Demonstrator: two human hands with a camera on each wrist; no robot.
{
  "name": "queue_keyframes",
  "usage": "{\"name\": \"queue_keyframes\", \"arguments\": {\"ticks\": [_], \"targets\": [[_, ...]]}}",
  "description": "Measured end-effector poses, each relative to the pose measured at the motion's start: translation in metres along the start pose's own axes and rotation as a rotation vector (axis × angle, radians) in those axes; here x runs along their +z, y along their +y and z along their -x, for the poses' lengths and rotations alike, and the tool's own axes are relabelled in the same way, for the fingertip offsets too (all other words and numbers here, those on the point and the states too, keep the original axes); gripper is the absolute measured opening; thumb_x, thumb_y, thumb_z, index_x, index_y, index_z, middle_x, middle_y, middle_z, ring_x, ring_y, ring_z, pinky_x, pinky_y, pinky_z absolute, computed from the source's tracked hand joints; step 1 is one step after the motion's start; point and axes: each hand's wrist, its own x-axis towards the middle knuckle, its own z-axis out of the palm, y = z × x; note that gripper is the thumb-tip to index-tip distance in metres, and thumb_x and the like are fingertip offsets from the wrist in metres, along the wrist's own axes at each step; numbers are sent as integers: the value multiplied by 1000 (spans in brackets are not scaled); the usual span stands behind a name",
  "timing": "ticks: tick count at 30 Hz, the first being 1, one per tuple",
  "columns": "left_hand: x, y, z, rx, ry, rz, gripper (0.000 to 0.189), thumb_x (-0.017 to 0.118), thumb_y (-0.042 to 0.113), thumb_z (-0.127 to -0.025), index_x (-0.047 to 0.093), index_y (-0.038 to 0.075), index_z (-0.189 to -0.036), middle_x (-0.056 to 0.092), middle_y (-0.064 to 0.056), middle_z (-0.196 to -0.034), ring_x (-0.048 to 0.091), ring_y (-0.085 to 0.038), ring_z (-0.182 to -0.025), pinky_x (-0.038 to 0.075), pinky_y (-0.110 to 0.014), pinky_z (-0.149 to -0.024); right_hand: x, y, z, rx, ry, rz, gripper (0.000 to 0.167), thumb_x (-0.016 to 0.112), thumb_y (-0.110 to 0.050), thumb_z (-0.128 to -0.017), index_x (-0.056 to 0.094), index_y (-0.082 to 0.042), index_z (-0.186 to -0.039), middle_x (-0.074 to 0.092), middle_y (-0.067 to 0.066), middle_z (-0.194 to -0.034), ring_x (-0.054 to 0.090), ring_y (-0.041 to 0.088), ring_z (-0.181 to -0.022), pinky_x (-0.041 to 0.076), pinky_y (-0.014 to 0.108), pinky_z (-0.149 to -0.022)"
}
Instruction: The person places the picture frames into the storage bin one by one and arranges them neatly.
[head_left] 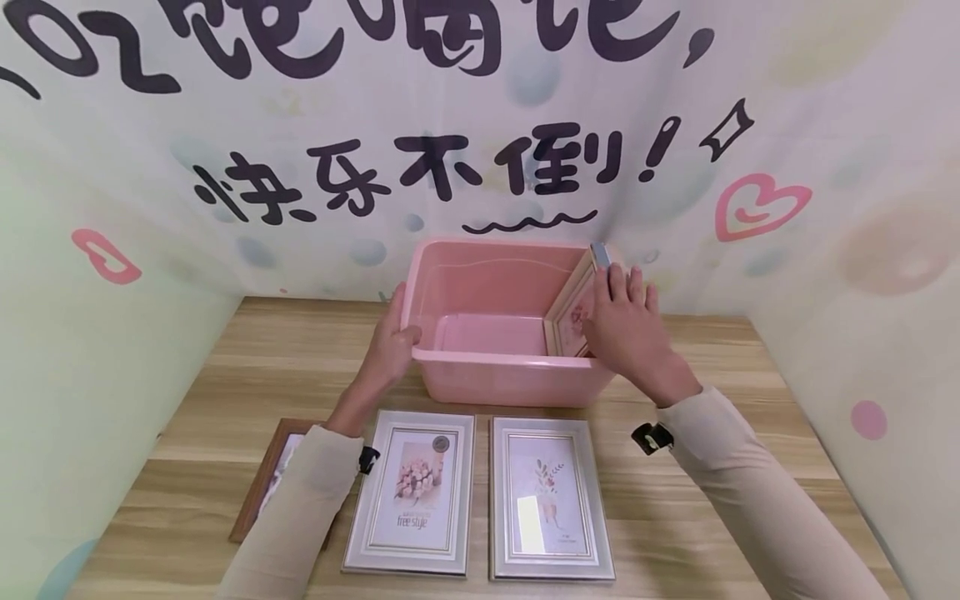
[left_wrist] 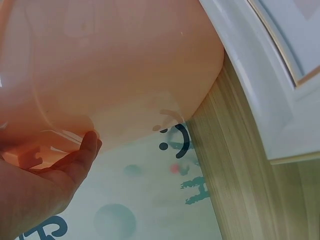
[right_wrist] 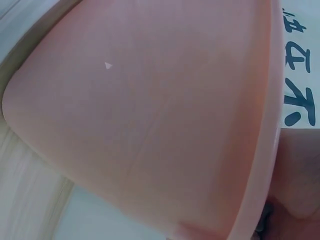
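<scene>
A pink plastic tub [head_left: 480, 379] stands on the table near the back wall. My left hand [head_left: 390, 340] grips its left rim, thumb on top and fingers outside; in the left wrist view, the hand [left_wrist: 60, 185] holds the tub's edge from below. Inside at the right end, a light-framed picture frame [head_left: 570, 317] leans against the tub wall. My right hand [head_left: 630, 329] rests over that frame's upper edge and the right rim, fingers straight and pointing away, covering part of the picture. In the right wrist view, the tub wall [right_wrist: 140, 100] hides most of this hand.
Two white picture frames, one with pink flowers [head_left: 408, 492] and one with a plant sprig [head_left: 551, 500], lie face up before the tub. A brown picture frame [head_left: 258, 483] lies left, partly under my left sleeve. A printed wall covering [head_left: 315, 242] stands behind.
</scene>
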Motion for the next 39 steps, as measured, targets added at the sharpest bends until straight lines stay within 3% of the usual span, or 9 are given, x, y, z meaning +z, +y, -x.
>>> {"name": "queue_keyframes", "arguments": {"ticks": [6, 12, 16, 24, 30, 34, 39], "targets": [[0, -2, 1, -3, -16, 8, 83, 37, -9, -87, 7, 14, -161, 28, -22, -157, 42, -37, -125, 39, -57, -105, -4, 3, 13, -19, 67, -69, 69, 52, -26, -99, 23, 6, -152, 22, 33, -156, 15, 57, -143, 18, 67, -113], [0, 0, 1, -7, -8, -14, 83, 37, -7, -86, 7, 14, -161, 26, -18, -159, 42, -37, -127, 39, -56, -106, -4, 10, 30, -85, 215, -99, 58, 58, -22, -96, 38, 6, -142, 39, 33, -146, 34, 53, -136, 31, 63, -110], [1, 1, 2, 9, -9, -22, 82, 37, -6, -86, 10, 14, -161, 29, -20, -156, 43, -37, -125, 39, -57, -105, 2, 18, 42, -117, 330, -110, 55, 60, -22, -95, 43, 6, -139, 47, 30, -139, 44, 47, -129, 39, 61, -103], [0, 1, 1, -3, -7, -7, 83, 37, -8, -86, 8, 13, -161, 27, -18, -159, 40, -38, -128, 37, -56, -108, 21, 38, 69, -153, 427, -210, 56, 62, -26, -95, 48, 6, -139, 53, 27, -135, 50, 45, -120, 43, 62, -94], [-1, 1, 0, -29, -16, 3, 82, 37, -8, -87, 5, 12, -161, 23, -20, -160, 40, -38, -128, 36, -58, -108, 40, 48, 84, -87, 410, -251, 53, 57, -33, -98, 48, 2, -137, 57, 25, -125, 57, 42, -106, 49, 61, -74], [-1, 2, 1, -36, -16, -1, 82, 36, -9, -87, 5, 10, -160, 23, -21, -160, 40, -37, -128, 36, -55, -108, 55, 49, 91, -41, 356, -291, 54, 58, -34, -98, 45, 3, -135, 59, 25, -120, 59, 41, -105, 50, 60, -72], [-1, 1, 2, -8, -13, -2, 82, 36, -7, -87, 9, 15, -161, 31, -21, -155, 45, -34, -121, 41, -54, -103, 72, 47, 95, -25, 399, -385, 60, 63, -29, -95, 38, 4, -138, 60, 26, -120, 62, 40, -104, 52, 58, -73]]}}
